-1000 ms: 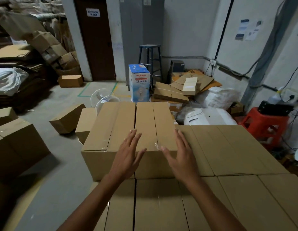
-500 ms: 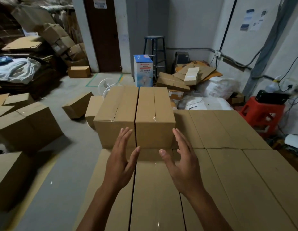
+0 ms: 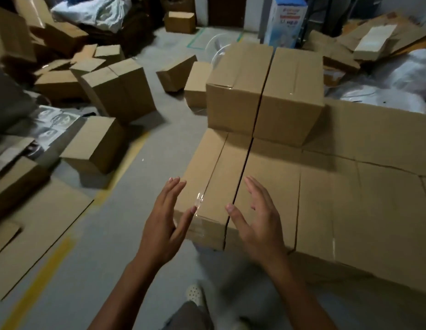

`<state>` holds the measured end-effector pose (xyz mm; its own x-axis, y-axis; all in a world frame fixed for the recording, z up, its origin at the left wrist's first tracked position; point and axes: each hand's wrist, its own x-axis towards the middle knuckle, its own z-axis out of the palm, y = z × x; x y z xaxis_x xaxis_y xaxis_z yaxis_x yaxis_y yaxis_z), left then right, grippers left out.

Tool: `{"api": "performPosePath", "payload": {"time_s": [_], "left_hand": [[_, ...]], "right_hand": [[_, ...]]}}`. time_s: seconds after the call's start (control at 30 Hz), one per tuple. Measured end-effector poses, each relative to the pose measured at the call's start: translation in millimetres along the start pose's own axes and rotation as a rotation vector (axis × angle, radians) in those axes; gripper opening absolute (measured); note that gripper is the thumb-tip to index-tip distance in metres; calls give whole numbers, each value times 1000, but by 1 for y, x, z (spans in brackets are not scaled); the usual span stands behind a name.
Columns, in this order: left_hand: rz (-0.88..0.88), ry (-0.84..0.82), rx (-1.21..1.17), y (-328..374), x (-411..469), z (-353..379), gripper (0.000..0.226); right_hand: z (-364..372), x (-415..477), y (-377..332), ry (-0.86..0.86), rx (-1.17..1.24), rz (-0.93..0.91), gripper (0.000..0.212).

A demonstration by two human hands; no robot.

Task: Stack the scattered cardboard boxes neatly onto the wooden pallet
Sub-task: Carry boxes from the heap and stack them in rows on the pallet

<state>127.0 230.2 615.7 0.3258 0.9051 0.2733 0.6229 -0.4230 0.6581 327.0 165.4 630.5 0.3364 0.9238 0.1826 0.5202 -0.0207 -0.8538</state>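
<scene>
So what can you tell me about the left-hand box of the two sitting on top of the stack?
The left-hand top box is plain brown cardboard, closed, with clear tape glinting where the top seam meets its front. It sits upright and square on the lower layer of boxes, at the stack's left edge, flush against its twin.
</scene>
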Motion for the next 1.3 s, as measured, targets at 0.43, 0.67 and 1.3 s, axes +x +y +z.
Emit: {"api": "performPosePath", "payload": {"time_s": [0.43,0.67,1.3], "left_hand": [[-442,41,34,-243,-81,-110,71],[-606,12,67,-384,-62,-188,72],[-700,168,30,-592,160,-297,63]], "right_hand": [[262,10,-28,-444,-173,50,88],[423,46,-51,-580,-287,94,75],[672,289,-134,-641,-173,37,72]]}}
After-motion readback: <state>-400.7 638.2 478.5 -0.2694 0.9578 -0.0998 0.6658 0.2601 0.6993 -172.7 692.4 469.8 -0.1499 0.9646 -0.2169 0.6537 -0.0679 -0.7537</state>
